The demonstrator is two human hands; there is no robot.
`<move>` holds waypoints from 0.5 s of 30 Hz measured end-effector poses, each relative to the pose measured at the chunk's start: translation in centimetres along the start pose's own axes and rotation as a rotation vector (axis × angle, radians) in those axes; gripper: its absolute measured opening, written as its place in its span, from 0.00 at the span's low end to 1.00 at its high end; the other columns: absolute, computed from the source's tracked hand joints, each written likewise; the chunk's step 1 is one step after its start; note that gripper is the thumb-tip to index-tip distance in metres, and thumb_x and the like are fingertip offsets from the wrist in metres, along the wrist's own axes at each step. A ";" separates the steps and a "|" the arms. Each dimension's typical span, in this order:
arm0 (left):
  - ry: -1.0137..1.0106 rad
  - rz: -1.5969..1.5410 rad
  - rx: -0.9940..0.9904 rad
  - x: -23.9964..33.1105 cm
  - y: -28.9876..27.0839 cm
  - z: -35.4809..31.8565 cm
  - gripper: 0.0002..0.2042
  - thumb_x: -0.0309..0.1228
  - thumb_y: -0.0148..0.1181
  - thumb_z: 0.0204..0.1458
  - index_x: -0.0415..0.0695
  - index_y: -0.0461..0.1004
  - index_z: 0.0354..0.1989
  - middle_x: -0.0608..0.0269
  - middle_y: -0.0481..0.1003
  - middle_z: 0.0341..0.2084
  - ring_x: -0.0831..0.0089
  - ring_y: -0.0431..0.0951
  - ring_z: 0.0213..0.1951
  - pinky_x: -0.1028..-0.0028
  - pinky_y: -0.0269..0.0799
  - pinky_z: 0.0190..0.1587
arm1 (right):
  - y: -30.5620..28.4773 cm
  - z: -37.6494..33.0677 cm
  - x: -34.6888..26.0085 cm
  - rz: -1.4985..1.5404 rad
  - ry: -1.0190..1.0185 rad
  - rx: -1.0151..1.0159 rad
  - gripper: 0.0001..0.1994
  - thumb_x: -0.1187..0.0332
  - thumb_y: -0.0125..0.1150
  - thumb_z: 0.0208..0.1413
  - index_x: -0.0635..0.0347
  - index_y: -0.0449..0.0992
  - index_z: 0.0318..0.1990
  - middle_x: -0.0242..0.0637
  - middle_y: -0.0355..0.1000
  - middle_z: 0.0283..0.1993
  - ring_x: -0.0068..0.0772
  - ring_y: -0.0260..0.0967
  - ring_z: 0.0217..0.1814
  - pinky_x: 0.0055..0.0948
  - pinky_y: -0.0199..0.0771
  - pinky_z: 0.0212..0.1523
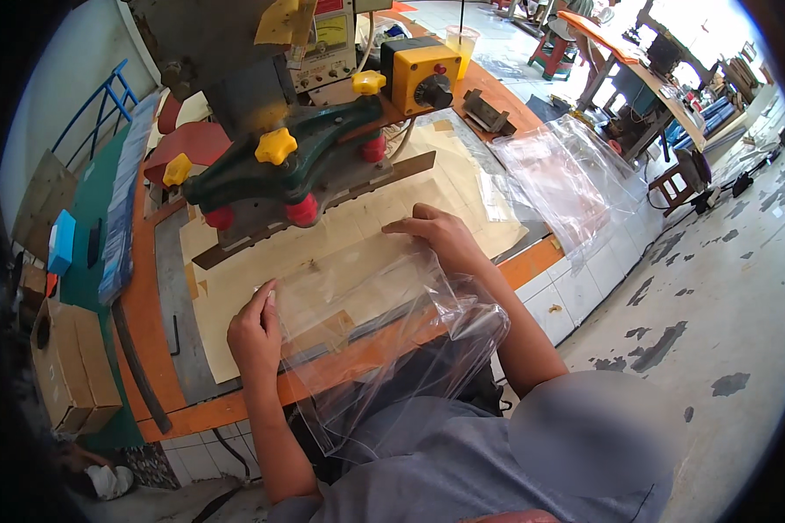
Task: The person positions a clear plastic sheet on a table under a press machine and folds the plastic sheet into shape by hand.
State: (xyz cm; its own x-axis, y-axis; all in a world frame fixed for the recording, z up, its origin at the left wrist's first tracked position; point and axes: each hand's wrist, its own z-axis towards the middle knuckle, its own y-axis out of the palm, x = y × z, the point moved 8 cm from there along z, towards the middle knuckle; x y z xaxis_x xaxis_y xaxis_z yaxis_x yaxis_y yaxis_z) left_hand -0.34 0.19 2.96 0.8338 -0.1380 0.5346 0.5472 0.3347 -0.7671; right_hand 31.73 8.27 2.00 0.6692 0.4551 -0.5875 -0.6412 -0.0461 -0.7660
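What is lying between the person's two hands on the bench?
In the head view, a clear plastic bag spans the stretch from the left hand to the right hand, lying flat on the beige work surface.

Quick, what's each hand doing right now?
Left hand: pinching the clear plastic bag's left edge.
Right hand: fingers flat, pressing the bag's far edge down.

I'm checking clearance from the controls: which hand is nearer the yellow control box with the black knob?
Right. The right hand rests on the clear plastic bag below the yellow control box; the left hand pinches the bag's near-left edge, farther away.
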 end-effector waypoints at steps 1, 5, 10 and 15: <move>-0.003 0.003 0.000 -0.1 0.1 -0.1 0.12 0.30 0.59 0.65 0.48 0.84 0.54 0.50 0.84 0.37 0.55 0.84 0.36 0.63 0.78 0.41 | 0.0 0.0 -0.2 -0.024 -0.002 -0.003 0.24 0.76 0.62 0.53 0.38 0.84 0.56 0.40 0.70 0.37 0.47 0.75 0.44 0.43 0.77 0.47; -0.013 -0.017 0.020 -0.4 -0.1 -0.3 0.12 0.30 0.60 0.65 0.48 0.84 0.54 0.50 0.83 0.35 0.56 0.83 0.34 0.63 0.78 0.40 | 0.1 0.1 -0.2 -0.017 -0.003 -0.008 0.24 0.77 0.62 0.52 0.38 0.84 0.56 0.40 0.71 0.37 0.48 0.76 0.44 0.43 0.77 0.46; -0.038 0.033 0.054 0.3 -1.4 -0.8 0.11 0.28 0.62 0.63 0.46 0.85 0.52 0.58 0.76 0.29 0.58 0.77 0.29 0.64 0.75 0.37 | -0.3 -0.1 -0.9 -0.006 -0.004 0.006 0.24 0.78 0.62 0.52 0.40 0.85 0.55 0.39 0.71 0.36 0.48 0.76 0.42 0.43 0.77 0.45; 0.130 -0.189 0.226 3.4 -4.8 -1.6 0.06 0.23 0.63 0.61 0.39 0.84 0.43 0.62 0.73 0.25 0.71 0.73 0.25 0.70 0.70 0.31 | -0.4 -0.3 0.0 0.013 0.021 0.020 0.25 0.80 0.63 0.48 0.43 0.85 0.53 0.39 0.71 0.36 0.49 0.75 0.41 0.42 0.76 0.44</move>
State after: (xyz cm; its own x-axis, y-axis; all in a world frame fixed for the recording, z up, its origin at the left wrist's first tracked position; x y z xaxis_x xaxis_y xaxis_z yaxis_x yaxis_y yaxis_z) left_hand -0.04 -3.35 7.94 0.7296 -0.3301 0.5989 0.6749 0.4889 -0.5527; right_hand 32.05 8.01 2.22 0.6684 0.4356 -0.6029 -0.6572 -0.0336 -0.7529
